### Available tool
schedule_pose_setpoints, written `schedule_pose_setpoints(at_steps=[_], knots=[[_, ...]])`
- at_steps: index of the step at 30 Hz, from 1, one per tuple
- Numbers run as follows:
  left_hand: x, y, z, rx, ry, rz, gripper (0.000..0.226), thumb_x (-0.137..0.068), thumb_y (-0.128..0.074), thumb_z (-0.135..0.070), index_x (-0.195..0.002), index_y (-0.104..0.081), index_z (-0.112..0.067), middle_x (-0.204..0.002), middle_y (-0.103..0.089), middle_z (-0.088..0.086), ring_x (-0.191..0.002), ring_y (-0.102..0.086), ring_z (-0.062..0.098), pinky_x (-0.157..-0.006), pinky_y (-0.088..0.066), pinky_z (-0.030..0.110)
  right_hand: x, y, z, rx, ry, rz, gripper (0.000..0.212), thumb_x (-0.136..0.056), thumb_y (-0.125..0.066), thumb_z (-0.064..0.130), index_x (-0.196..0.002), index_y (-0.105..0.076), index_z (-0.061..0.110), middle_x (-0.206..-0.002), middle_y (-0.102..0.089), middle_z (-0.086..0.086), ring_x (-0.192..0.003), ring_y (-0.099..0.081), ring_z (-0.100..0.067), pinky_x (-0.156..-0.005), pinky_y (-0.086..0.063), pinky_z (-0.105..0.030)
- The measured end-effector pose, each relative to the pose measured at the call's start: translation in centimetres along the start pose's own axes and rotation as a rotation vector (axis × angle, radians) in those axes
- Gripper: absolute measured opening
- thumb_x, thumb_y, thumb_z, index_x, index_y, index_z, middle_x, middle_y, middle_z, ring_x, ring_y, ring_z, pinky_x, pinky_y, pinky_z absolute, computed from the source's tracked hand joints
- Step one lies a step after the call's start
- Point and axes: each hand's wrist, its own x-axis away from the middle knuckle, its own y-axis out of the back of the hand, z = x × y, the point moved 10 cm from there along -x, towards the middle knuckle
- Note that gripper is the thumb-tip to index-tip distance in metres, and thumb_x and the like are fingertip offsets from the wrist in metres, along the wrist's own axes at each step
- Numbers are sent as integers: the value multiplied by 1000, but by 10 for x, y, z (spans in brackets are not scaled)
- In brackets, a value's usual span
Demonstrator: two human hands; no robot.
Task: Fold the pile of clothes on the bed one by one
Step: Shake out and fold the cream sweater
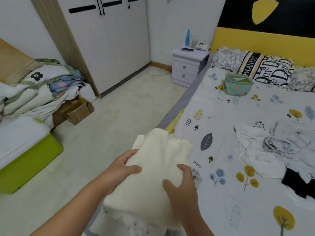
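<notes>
Both forearms are bare to the left hand (121,169) and right hand (181,186), sleeveless.

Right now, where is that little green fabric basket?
In the head view, the green fabric basket sits on the bed at upper right, just in front of the lettered pillow and to the right of the nightstand.

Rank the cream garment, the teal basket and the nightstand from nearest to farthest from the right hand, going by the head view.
1. Cream garment: gripped by the right hand, at the bed's near edge.
2. Teal basket: on the bed, beside the pillows.
3. Nightstand: on the floor past the bed's head, by the wall.
</notes>
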Motion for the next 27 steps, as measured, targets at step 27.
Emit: schedule_pose_setpoints(at_steps=[27], knots=[[-47,22,36,-1122,-545,-324,55,-92,-30,-41,-141,-32,-15,-147,-30,16,-135,-21,30,-109,-14,42,-15,-62,-25,766,40,-253,73,-78,-39,53,-141,-34,15,-139,-43,-21,-128,-39,-30,-93,-46,-46]])
